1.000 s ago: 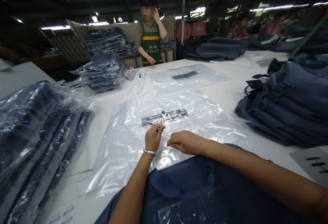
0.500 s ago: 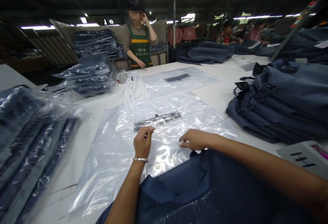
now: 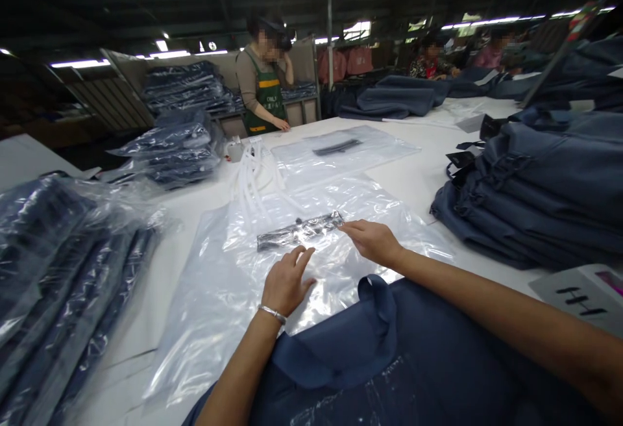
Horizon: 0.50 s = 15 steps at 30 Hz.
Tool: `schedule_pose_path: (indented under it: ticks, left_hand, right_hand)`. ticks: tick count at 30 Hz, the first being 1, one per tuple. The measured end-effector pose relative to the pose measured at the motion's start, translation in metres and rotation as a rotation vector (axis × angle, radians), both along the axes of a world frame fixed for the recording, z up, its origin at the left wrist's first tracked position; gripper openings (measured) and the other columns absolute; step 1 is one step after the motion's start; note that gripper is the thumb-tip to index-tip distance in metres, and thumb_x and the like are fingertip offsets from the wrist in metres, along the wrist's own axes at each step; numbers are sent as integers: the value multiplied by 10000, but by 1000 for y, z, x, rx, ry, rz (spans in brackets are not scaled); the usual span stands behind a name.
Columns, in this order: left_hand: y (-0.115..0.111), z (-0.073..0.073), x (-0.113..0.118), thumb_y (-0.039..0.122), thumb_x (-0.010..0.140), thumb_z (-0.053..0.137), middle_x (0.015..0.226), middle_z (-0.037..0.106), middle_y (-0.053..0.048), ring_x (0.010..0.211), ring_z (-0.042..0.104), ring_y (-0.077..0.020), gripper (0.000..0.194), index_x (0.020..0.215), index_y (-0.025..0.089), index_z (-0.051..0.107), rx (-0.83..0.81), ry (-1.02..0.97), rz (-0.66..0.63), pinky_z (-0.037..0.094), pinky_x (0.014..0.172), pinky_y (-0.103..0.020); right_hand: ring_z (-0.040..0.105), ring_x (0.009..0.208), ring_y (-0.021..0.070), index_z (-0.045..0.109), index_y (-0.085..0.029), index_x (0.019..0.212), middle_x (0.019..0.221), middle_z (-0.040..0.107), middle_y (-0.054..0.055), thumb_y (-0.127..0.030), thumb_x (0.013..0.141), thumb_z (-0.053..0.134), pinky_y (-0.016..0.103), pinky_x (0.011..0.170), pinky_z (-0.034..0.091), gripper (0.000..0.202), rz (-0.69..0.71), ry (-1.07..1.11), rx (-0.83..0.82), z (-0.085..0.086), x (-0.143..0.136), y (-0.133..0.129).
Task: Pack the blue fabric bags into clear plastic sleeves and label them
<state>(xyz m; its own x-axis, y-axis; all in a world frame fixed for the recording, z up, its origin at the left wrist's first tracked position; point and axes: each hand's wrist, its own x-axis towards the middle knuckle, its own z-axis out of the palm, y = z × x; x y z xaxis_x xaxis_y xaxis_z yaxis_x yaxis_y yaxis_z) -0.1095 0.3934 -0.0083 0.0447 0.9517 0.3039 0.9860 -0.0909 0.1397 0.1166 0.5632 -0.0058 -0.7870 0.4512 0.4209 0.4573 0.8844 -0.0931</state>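
Note:
A stack of clear plastic bags (image 3: 214, 309) lies flat before me, a dark printed strip (image 3: 299, 230) showing across the top one. Over the bags my left hand (image 3: 286, 282) is open, thumb and fingers apart, just below the strip. At the strip's right end, the fingertips of my right hand (image 3: 372, 242) come together and appear to pinch the plastic; the exact contact is too small to make out. A navy blue fabric bag (image 3: 413, 348) with a looped handle lies nearest me, under my forearms.
Plastic-wrapped navy goods (image 3: 73, 270) are piled at left, with another wrapped pile (image 3: 175, 147) behind. Navy bags (image 3: 545, 199) are stacked at right by a grey box (image 3: 574, 299). White strips (image 3: 253, 173) lie beyond the bags. A co-worker (image 3: 265, 82) stands across the table.
My left hand has opened from a pinch and shifted slightly right. My right hand has moved forward to the strip's end, its fingers closing together. The co-worker has turned and leaned towards the table.

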Motion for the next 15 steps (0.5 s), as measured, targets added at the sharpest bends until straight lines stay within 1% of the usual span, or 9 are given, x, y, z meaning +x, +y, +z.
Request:
schedule_pose_path:
  ticks: [2, 3, 5, 8, 11, 13, 15]
  left_hand:
    - [-10, -3, -8, 106, 761, 624, 1359, 549, -103, 1121, 564, -276, 676, 1392, 243, 424, -73, 116, 26, 496, 882, -399]
    - [-17, -3, -15, 49, 744, 575, 1337, 561, -109, 1112, 562, -273, 672, 1379, 222, 437, -89, 144, 58, 494, 885, -398]
    - [-35, -3, -33, 12, 745, 496, 1271, 593, -118, 1099, 561, -262, 608, 1328, 183, 485, -89, 164, 138, 491, 898, -386]
    - [-69, 2, -64, 67, 825, 422, 1191, 622, -98, 1081, 571, -241, 455, 1242, 195, 554, -76, 164, 261, 502, 882, -351]
    - [-108, 6, -93, 187, 901, 395, 1132, 642, -75, 1033, 606, -222, 345, 1171, 218, 607, -96, 137, 374, 520, 841, -328]
    - [-131, 7, -108, 266, 932, 376, 1109, 649, -72, 980, 632, -210, 336, 1151, 215, 627, -116, 118, 430, 525, 822, -321]
    - [-149, 7, -119, 319, 950, 355, 1107, 653, -71, 952, 647, -202, 356, 1150, 219, 633, -119, 110, 488, 526, 800, -313]
  right_hand:
    - [604, 1076, 202, 600, -216, 1271, 1235, 660, 51, -108, 923, 448, 307, 889, 488, 395, 41, -23, 27, 1, 15, 5]
    - [603, 1063, 204, 598, -205, 1274, 1226, 662, 55, -113, 929, 442, 310, 888, 485, 390, 62, -47, 37, 2, 23, 7]
    - [593, 1054, 211, 579, -186, 1300, 1221, 659, 66, -112, 939, 419, 321, 888, 481, 402, 73, -103, 47, 3, 41, 12]
    - [577, 1065, 222, 559, -184, 1324, 1202, 651, 90, -108, 940, 396, 326, 860, 483, 423, -13, -158, 31, -2, 69, 20]
    - [572, 1060, 222, 554, -200, 1333, 1169, 649, 102, -78, 914, 395, 309, 792, 491, 464, -150, -202, 21, -14, 99, 27]
    - [573, 1060, 221, 559, -211, 1331, 1160, 647, 99, -54, 883, 408, 291, 752, 491, 498, -237, -231, 14, -22, 119, 31]
    - [582, 1050, 220, 584, -222, 1306, 1161, 647, 93, -49, 856, 433, 279, 724, 491, 504, -334, -234, -14, -28, 137, 34]
